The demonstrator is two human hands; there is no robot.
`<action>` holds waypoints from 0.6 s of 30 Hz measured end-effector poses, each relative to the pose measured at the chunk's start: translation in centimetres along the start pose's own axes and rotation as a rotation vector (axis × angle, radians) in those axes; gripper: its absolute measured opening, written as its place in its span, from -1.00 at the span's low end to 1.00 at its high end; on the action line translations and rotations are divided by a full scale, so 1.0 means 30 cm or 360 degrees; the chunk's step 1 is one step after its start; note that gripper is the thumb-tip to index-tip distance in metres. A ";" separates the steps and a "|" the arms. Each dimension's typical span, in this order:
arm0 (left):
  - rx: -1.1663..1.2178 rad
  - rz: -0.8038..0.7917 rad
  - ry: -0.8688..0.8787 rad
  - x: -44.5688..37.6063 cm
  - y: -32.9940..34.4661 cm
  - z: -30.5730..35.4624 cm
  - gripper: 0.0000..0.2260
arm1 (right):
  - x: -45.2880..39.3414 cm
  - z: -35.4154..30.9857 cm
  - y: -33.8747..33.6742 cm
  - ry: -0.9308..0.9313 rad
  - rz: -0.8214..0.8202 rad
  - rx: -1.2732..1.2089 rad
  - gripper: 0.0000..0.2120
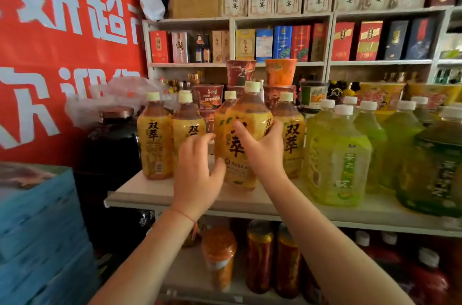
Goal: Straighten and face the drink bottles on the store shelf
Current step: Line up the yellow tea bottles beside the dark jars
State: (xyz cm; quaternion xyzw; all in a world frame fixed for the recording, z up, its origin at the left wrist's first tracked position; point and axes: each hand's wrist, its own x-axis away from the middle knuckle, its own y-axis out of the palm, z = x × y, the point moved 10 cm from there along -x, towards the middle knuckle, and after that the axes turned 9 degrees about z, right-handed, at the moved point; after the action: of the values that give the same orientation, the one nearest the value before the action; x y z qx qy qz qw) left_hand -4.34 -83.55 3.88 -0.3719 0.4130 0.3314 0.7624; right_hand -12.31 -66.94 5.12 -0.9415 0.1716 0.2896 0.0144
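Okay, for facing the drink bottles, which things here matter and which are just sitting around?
Job:
orange tea bottle, gripped by right hand
left hand beside it
other orange bottles
green tea bottles
shelf

Just there:
noodle cups
boxed liquor
red banner
dark jar

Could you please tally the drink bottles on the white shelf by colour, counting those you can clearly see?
Orange bottles: 5, one held by the right hand
Light green bottles: about 6, the back ones partly hidden
Dark green bottle: 1
Total: about 12 on the shelf
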 end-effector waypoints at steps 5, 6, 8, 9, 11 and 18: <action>-0.0390 -0.0202 0.0260 0.005 0.051 -0.045 -0.33 | 0.019 0.072 0.128 -0.0009 -0.0050 0.0193 -0.32; -0.0416 -0.0201 0.0283 0.001 0.056 -0.053 -0.30 | 0.021 0.074 0.139 -0.0003 -0.0038 0.0193 -0.35; -0.0455 -0.0168 0.0320 -0.010 0.063 -0.052 -0.24 | 0.027 0.058 0.159 0.0004 -0.0054 0.0231 -0.41; -0.0474 -0.0148 0.0337 -0.020 0.068 -0.046 -0.22 | 0.032 0.046 0.167 0.0022 -0.0090 0.0261 -0.45; -0.0533 -0.0098 0.0382 -0.037 0.078 -0.029 -0.19 | 0.022 0.044 0.191 0.0071 -0.0199 0.0288 -0.54; -0.0658 -0.0094 0.0362 -0.064 0.147 -0.043 -0.08 | -0.114 -0.074 -0.053 -0.0415 0.0340 0.0853 -0.52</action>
State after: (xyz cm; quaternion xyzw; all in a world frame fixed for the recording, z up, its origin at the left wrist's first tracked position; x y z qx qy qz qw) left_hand -9.25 -82.80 3.77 -0.5671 0.4086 0.3425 0.6278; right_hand -13.24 -64.65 8.72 -0.8358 0.3364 0.3522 0.2535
